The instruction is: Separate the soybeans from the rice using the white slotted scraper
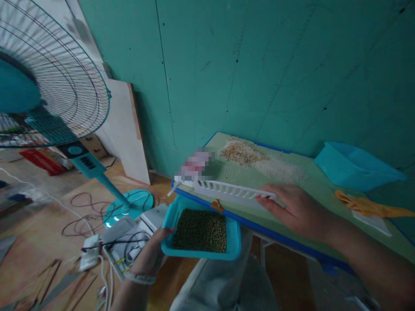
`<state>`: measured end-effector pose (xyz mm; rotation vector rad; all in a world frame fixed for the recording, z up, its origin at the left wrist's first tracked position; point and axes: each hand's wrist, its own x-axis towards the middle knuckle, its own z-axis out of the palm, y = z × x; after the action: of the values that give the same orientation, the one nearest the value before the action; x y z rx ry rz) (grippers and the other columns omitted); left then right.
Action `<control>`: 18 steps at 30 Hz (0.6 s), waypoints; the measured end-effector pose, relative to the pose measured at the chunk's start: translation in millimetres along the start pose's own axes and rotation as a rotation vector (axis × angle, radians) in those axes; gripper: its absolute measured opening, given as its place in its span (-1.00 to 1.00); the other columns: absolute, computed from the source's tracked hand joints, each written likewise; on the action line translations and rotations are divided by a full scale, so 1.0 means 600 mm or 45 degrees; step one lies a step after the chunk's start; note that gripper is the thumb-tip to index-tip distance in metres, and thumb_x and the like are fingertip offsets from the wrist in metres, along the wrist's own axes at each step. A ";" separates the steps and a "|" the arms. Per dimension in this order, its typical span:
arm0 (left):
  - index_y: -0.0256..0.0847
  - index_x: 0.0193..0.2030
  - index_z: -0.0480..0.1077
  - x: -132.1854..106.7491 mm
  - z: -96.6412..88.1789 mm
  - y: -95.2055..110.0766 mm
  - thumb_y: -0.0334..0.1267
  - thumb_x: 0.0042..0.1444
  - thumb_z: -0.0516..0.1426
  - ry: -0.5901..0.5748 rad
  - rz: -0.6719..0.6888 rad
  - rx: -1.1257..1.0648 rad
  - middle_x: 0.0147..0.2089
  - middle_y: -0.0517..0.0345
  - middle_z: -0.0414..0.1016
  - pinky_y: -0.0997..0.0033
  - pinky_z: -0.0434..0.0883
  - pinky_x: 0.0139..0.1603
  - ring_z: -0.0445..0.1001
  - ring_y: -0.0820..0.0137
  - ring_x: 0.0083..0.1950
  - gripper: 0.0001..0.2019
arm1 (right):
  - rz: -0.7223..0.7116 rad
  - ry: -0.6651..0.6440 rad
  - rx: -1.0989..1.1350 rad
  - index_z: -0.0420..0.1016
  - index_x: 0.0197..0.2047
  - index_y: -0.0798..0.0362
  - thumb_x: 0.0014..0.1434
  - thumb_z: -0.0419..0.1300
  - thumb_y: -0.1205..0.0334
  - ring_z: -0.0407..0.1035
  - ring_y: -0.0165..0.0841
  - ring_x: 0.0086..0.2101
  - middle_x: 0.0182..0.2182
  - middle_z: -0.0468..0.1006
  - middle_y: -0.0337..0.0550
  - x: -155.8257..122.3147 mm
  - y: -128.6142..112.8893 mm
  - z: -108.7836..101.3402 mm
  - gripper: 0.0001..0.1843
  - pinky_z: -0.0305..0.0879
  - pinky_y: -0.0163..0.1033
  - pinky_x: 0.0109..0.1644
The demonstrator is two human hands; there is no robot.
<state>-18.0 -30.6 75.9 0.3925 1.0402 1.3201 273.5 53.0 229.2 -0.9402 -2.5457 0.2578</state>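
Note:
My left hand (158,248) grips the left side of a turquoise tray (236,244) just off the table's front edge. Small green beans (201,231) cover the tray's bottom. On the light green tabletop (316,183), my right hand (295,211) is closed on the right end of a white slotted plastic basket (230,192), seen mostly from its side. Behind the basket lies a loose pile of tan beans (241,152), and white grains like rice (282,170) spread to its right. What the basket contains cannot be seen.
A turquoise bin (353,168) and an orange cloth (372,209) are at the table's right. A pixelated pink and white item (196,164) lies at its left corner. A standing fan (86,160), cables and a box of electrical parts (129,246) occupy the floor at left.

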 end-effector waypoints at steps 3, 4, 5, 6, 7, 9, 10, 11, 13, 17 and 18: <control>-0.19 -0.08 0.54 0.003 0.000 -0.006 -0.27 -0.09 0.24 0.014 -0.001 0.038 -0.17 0.13 0.69 0.21 0.39 0.10 0.49 0.06 0.06 -0.64 | 0.325 0.213 0.223 0.44 -0.36 -0.01 0.19 0.07 0.00 0.43 -0.25 -0.38 -0.42 0.56 -0.12 -0.015 0.048 -0.018 -0.73 0.25 -0.19 -0.34; -0.19 -0.07 0.54 0.003 0.003 -0.008 -0.27 -0.09 0.25 0.006 -0.003 0.050 -0.16 0.13 0.69 0.20 0.40 0.08 0.50 0.06 0.04 -0.63 | 0.439 0.329 0.340 0.44 -0.34 -0.03 0.15 0.11 -0.02 0.43 -0.24 -0.34 -0.38 0.56 -0.14 -0.017 0.067 -0.021 -0.75 0.27 -0.18 -0.29; -0.18 -0.05 0.53 0.004 0.005 -0.010 -0.26 -0.09 0.25 -0.006 -0.014 0.061 -0.17 0.14 0.69 0.19 0.41 0.07 0.51 0.06 0.03 -0.61 | 0.535 0.452 0.475 0.44 -0.33 -0.04 0.11 0.15 -0.05 0.43 -0.23 -0.31 -0.36 0.57 -0.15 -0.018 0.086 -0.021 -0.75 0.28 -0.16 -0.25; -0.18 -0.04 0.52 0.004 0.008 -0.013 -0.26 -0.10 0.25 -0.014 -0.027 0.073 -0.18 0.14 0.69 0.18 0.42 0.06 0.52 0.05 0.02 -0.60 | 0.624 0.573 0.606 0.42 -0.35 -0.05 0.07 0.18 -0.08 0.42 -0.23 -0.30 -0.36 0.56 -0.16 -0.017 0.104 -0.019 -0.72 0.29 -0.16 -0.25; -0.18 -0.03 0.51 0.005 0.012 -0.017 -0.25 -0.10 0.25 -0.019 -0.046 0.083 -0.20 0.13 0.69 0.17 0.42 0.04 0.53 0.05 0.01 -0.59 | 0.695 0.665 0.733 0.39 -0.35 -0.05 0.04 0.20 -0.10 0.42 -0.25 -0.30 -0.35 0.56 -0.18 -0.016 0.122 -0.015 -0.71 0.29 -0.16 -0.24; -0.19 -0.02 0.51 0.007 0.020 -0.025 -0.23 -0.12 0.26 -0.024 -0.089 0.107 -0.23 0.11 0.70 0.15 0.44 0.02 0.53 0.02 0.00 -0.56 | 0.792 0.819 1.015 0.33 -0.31 -0.07 -0.03 0.23 -0.14 0.42 -0.26 -0.30 -0.36 0.54 -0.22 -0.010 0.154 0.000 -0.65 0.29 -0.17 -0.26; -0.20 -0.02 0.51 0.008 0.025 -0.030 -0.23 -0.13 0.27 -0.024 -0.107 0.118 -0.23 0.10 0.70 0.14 0.44 0.01 0.52 0.01 0.01 -0.56 | 0.814 0.847 1.136 0.30 -0.31 -0.08 -0.06 0.25 -0.13 0.42 -0.26 -0.30 -0.37 0.53 -0.23 -0.007 0.167 0.010 -0.62 0.30 -0.17 -0.26; -0.21 -0.03 0.51 0.008 0.030 -0.034 -0.23 -0.13 0.27 -0.028 -0.121 0.118 -0.23 0.09 0.70 0.14 0.44 0.01 0.51 0.00 0.02 -0.56 | 0.829 0.857 1.193 0.27 -0.31 -0.08 -0.08 0.25 -0.14 0.43 -0.25 -0.29 -0.37 0.52 -0.24 -0.004 0.178 0.020 -0.60 0.30 -0.16 -0.27; -0.22 -0.03 0.51 0.006 0.040 -0.041 -0.25 -0.12 0.25 -0.055 -0.133 0.087 -0.20 0.07 0.69 0.13 0.43 0.03 0.48 -0.01 0.06 -0.57 | 0.852 0.868 1.262 0.22 -0.33 -0.08 -0.10 0.24 -0.16 0.44 -0.23 -0.29 -0.39 0.52 -0.24 0.001 0.194 0.039 -0.58 0.32 -0.15 -0.29; -0.23 0.00 0.49 0.001 0.056 -0.050 -0.25 -0.15 0.26 -0.057 -0.208 0.036 -0.16 0.02 0.68 0.07 0.43 0.02 0.43 -0.08 0.11 -0.52 | 0.881 0.869 1.342 0.21 -0.32 -0.08 -0.10 0.23 -0.19 0.45 -0.22 -0.28 -0.40 0.52 -0.23 0.000 0.209 0.062 -0.56 0.33 -0.13 -0.28; -0.22 0.01 0.49 0.001 0.058 -0.051 -0.24 -0.18 0.27 -0.026 -0.233 0.052 -0.17 0.03 0.68 0.06 0.43 0.01 0.43 -0.10 0.11 -0.49 | 0.884 0.863 1.359 0.22 -0.32 -0.08 -0.10 0.24 -0.18 0.45 -0.22 -0.28 -0.39 0.52 -0.23 -0.002 0.211 0.064 -0.56 0.33 -0.12 -0.27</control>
<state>28.0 -27.7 70.3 0.3323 1.0620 1.1311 330.8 146.8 155.4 -1.1056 -1.1010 1.1176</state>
